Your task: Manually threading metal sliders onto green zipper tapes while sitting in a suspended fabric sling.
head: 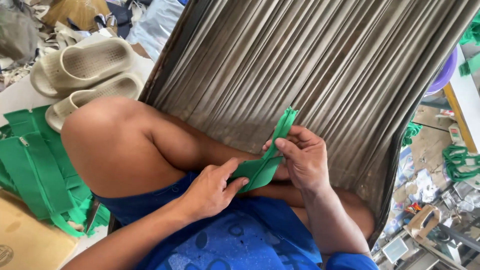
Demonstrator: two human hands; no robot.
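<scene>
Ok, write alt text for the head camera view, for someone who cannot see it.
Seen from above, a seated person's left hand and right hand pinch a narrow green fabric zipper strip over their crossed bare legs and blue shorts. A ribbed grey-brown mat lies beneath, with a stack of green fabric pieces and pale perforated rubber sandals at left.

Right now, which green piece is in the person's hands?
The small green zipper strip, pinched between left hand and right hand; the green pile lies untouched beside the knee.
</scene>
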